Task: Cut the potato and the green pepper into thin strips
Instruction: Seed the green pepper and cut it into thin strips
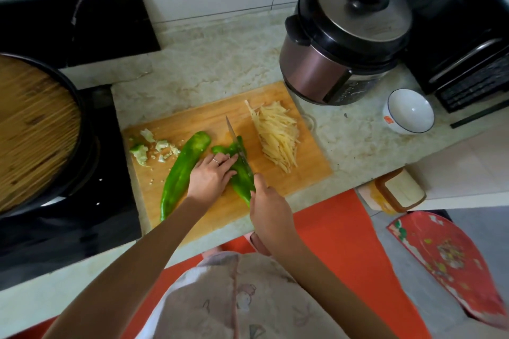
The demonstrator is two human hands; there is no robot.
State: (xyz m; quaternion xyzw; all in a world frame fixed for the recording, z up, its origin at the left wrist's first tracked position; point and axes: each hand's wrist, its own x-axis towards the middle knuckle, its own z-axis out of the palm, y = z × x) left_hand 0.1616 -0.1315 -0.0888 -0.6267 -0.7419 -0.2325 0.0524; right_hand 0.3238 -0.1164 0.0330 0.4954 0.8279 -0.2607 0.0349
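On the wooden cutting board point(192, 121) lie two long green pepper pieces. My left hand point(210, 176) presses flat on the right pepper piece point(242, 179), fingers curled near the blade. My right hand point(268, 206) grips the handle of a knife point(236, 140), whose blade runs lengthwise along that pepper's right edge. The other pepper half point(181, 170) lies free to the left. A heap of pale potato strips point(278, 135) sits on the board's right side. Pepper core and seed scraps point(154, 147) lie at the board's left end.
A black wok with a bamboo lid point(35, 129) stands on the stove at left. A pressure cooker point(344, 36) stands behind the board, a white bowl point(409, 111) to its right, and a black oven point(462, 36) at far right. A lidded container point(396, 192) sits below the counter edge.
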